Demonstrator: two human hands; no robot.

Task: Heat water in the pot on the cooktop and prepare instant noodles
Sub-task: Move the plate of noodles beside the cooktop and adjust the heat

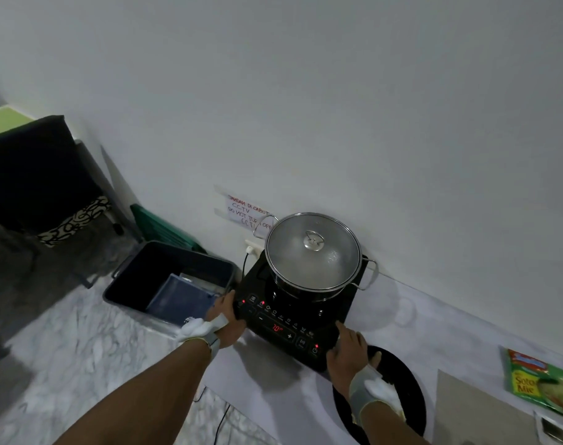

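Note:
A steel pot (312, 277) with a fogged glass lid (312, 248) stands on the black induction cooktop (331, 309), whose display (277, 328) glows red. My left hand (226, 319) grips the cooktop's front left corner, thumb along its side. At the front right corner my right hand (347, 348) rests with fingers fairly straight, near the power button. A green instant noodle packet (543, 385) lies at the far right. A black round plate (408, 380) sits under my right wrist, and what lies on it is mostly hidden.
A dark bin (139, 277) holding a blue folder stands left of the cooktop. The cooktop's cord runs to a wall socket (253, 247) below a taped paper note (245, 210). A black chair (39, 175) is at the far left. A beige board (473, 409) lies right of the plate.

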